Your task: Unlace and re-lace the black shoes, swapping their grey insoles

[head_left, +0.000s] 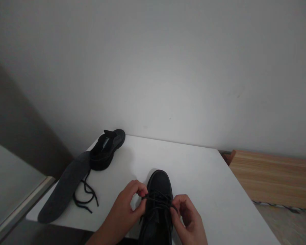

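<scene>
A black lace-up shoe (159, 182) lies on the white table in front of me, its toe pointing away. Dark laces (156, 199) cross over its tongue. On the shoe's left side, my left hand (126, 207) pinches a shoelace between thumb and fingers. My right hand (187, 219) is at the right side, thumb and forefinger closed on a lace whose short end sticks out past the fingertips. The opening of the shoe faces me, and its heel runs toward the bottom edge of the view.
A second black shoe (102, 162) without laces through its front stands at the table's back left. Beside it lie a dark grey insole (63, 190) and a loose black shoelace (86, 200). A wall (168, 68) rises behind the white table (214, 190). Wooden furniture (272, 177) is at right.
</scene>
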A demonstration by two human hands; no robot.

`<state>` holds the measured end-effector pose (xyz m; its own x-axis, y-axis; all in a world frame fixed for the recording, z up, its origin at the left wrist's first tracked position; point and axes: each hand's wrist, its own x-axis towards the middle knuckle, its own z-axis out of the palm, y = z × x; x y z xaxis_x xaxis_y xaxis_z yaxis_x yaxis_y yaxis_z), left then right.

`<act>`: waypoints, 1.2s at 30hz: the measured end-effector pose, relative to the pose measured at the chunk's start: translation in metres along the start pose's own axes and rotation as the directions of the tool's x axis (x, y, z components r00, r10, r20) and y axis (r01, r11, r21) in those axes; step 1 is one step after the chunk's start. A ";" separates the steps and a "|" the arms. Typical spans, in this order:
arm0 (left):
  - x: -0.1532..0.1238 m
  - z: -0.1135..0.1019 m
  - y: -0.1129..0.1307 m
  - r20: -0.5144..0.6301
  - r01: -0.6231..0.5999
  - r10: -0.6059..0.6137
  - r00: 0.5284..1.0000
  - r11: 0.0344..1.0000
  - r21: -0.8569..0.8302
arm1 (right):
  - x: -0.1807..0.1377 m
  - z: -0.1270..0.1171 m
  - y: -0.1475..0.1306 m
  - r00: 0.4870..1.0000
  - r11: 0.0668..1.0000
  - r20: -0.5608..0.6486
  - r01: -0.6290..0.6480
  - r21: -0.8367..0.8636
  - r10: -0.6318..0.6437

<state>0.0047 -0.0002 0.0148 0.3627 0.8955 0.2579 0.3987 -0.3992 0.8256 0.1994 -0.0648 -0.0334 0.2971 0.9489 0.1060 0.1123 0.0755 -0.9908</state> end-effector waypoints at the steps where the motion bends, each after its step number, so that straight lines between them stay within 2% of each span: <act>1: 0.000 0.000 -0.001 -0.024 -0.025 0.026 0.999 0.999 0.039 | 0.000 0.000 -0.002 1.000 0.999 -0.006 0.025 -0.040 -0.025; 8: -0.003 0.004 -0.016 -0.164 -0.156 0.224 0.961 0.925 0.346 | 0.004 -0.005 -0.021 0.954 0.906 -0.031 0.273 -0.324 -0.299; 11: -0.004 0.004 -0.015 -0.176 -0.149 0.222 0.959 0.924 0.352 | 0.005 -0.008 -0.023 0.938 0.890 -0.059 0.302 -0.343 -0.342; 13: -0.004 0.002 -0.011 -0.153 -0.097 0.138 0.978 0.963 0.252 | 0.006 -0.010 -0.021 0.952 0.918 -0.078 0.262 -0.296 -0.297; 16: -0.003 -0.003 -0.002 -0.031 0.080 -0.080 0.996 0.997 -0.019 | 0.006 -0.013 -0.018 0.985 0.979 -0.091 0.132 -0.157 -0.147; 19: -0.002 -0.007 0.006 0.117 0.215 -0.189 0.975 0.936 -0.279 | 0.006 -0.013 -0.018 0.998 1.000 -0.061 0.009 -0.014 -0.010; 23: -0.002 -0.009 0.009 0.190 0.290 -0.225 0.956 0.833 -0.471 | 0.006 -0.011 -0.023 0.996 0.988 -0.021 -0.079 0.135 0.083; 29: -0.002 -0.005 0.003 0.217 0.324 -0.242 0.946 0.748 -0.579 | 0.004 -0.008 -0.028 0.988 0.945 0.020 -0.153 0.289 0.154; 36: -0.002 -0.007 0.003 0.133 0.279 -0.245 0.960 0.856 -0.435 | 0.005 -0.011 -0.027 0.991 0.971 0.004 -0.129 0.203 0.131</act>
<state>-0.0006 -0.0021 0.0203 0.3625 0.9317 -0.0216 0.0758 -0.0064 0.9971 0.2083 -0.0658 -0.0049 0.3054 0.9519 -0.0250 -0.1217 0.0130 -0.9925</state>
